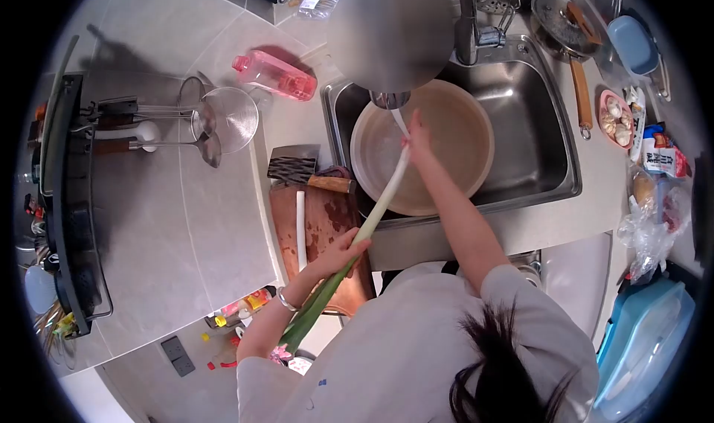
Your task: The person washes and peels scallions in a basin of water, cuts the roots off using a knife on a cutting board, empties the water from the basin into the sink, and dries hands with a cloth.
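Observation:
A long leek (385,198) slants from under the faucet, over a pale round basin (360,155) in the steel sink, down past my left side. My left hand (343,250) is wrapped round its green part above the cutting board. Near the white end, at the faucet (390,99), my right hand (419,138) touches the leek with its thumb side; some of its fingers are stretched out. A cut white stalk (301,229) lies on the wooden board (286,207).
A cleaver (294,165) rests at the board's top end. Left of the sink lies a pink bottle (275,75). A lidded pan (564,27), a bowl of garlic (616,119) and plastic bags (648,226) stand to the right. Utensils hang at the left.

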The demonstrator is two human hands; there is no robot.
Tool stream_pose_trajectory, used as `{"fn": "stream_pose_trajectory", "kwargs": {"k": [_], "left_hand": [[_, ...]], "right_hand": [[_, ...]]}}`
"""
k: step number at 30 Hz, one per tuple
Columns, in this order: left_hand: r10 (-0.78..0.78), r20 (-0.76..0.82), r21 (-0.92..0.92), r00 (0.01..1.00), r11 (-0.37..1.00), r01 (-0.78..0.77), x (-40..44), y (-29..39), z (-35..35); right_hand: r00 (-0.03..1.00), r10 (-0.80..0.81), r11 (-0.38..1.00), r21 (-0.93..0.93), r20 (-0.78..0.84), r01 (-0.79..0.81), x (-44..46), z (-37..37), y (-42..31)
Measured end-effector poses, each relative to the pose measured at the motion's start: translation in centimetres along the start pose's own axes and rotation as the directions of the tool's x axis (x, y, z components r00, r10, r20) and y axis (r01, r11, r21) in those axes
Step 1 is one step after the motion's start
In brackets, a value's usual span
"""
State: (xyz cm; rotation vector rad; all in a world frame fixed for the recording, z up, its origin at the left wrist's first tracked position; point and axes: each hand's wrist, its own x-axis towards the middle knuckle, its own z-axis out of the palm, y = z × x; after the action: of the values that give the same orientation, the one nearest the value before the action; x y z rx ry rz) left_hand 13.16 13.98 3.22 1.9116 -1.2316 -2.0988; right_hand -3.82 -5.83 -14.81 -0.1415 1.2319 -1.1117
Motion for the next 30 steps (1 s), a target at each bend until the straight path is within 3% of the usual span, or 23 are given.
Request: {"fn": "stream_pose_trajectory", "kwargs": {"k": [3,5,6,7,8,10,11,13,14,15,18,21,24,25,27,29,30], "left_hand": [[0.078,-0.130,0.345,0.988,0.938,-0.028,0.0,-0.8,0.4],[0.134,-0.208,0.573,0.969,0.820,0.010,0.2,-0.9,1.0],[0.253,-0.225,0.694,0.941,0.719,-0.027,0.6,-1.6,1.0],[0.368,-0.222,0.799,0.903,0.599,-0.048,1.4,-2.9,0.8],[0.477,-0.199,0.885,0.856,0.463,-0.052,1.7,-3.1,0.9],[0.508,-0.235,0.916,0.829,0.401,0.014,2.7,-1.7,1.5],[0.524,-0.249,0.928,0.814,0.369,0.046,3.1,-0.9,1.7],[0.568,-0.241,0.942,0.787,0.330,0.050,4.2,-0.9,1.7],[0.590,-0.239,0.949,0.771,0.311,0.056,4.6,-0.9,1.7],[0.580,-0.233,0.953,0.781,0.295,0.066,4.5,-1.0,1.7],[0.537,-0.220,0.956,0.814,0.286,0.070,3.2,-1.0,1.4],[0.496,-0.210,0.928,0.843,0.373,0.011,1.8,0.7,1.2],[0.470,-0.217,0.883,0.855,0.467,-0.032,0.6,0.7,0.5],[0.477,-0.223,0.868,0.850,0.493,-0.049,0.3,0.5,0.4],[0.450,-0.221,0.801,0.865,0.590,-0.101,-0.2,0.2,0.3],[0.359,-0.194,0.676,0.913,0.724,-0.141,-1.5,-1.0,0.6],[0.454,-0.194,0.682,0.870,0.700,-0.213,-2.0,-1.7,0.8]], "right_hand": [[0.984,-0.176,0.960,-0.225,-0.027,0.166,-0.1,0.3,0.6],[0.961,-0.254,0.916,-0.347,-0.108,0.203,1.7,0.6,2.3],[0.944,-0.297,0.887,-0.407,-0.143,0.217,2.8,0.7,3.3],[0.779,-0.597,0.724,-0.546,-0.190,0.422,2.7,1.0,4.2],[0.525,-0.832,0.490,-0.680,-0.179,0.545,2.0,1.6,5.1],[0.286,-0.955,0.246,-0.755,-0.081,0.607,0.0,2.6,7.5],[0.356,-0.933,0.280,-0.719,-0.049,0.636,-1.7,2.8,9.2],[0.650,-0.751,0.582,-0.583,-0.119,0.567,-2.6,2.6,8.9],[0.830,-0.527,0.796,-0.450,-0.184,0.406,-2.7,2.5,7.3],[0.946,-0.254,0.936,-0.296,-0.202,0.188,-2.9,2.5,5.7],[0.975,-0.089,0.996,-0.048,-0.204,0.080,0.1,0.6,0.0],[0.983,0.079,0.997,0.010,-0.167,-0.079,0.9,1.1,-1.4],[0.939,0.212,0.796,0.510,0.272,-0.327,4.9,-0.2,-0.5],[0.923,0.240,0.738,0.562,0.301,-0.375,3.8,-0.4,-1.4],[0.892,0.274,0.615,0.648,0.359,-0.450,0.4,-0.9,-5.4],[0.919,0.186,0.762,0.539,0.348,-0.358,3.7,-3.5,-6.1],[0.925,0.143,0.825,0.474,0.353,-0.309,5.4,-4.8,-6.7]]}}
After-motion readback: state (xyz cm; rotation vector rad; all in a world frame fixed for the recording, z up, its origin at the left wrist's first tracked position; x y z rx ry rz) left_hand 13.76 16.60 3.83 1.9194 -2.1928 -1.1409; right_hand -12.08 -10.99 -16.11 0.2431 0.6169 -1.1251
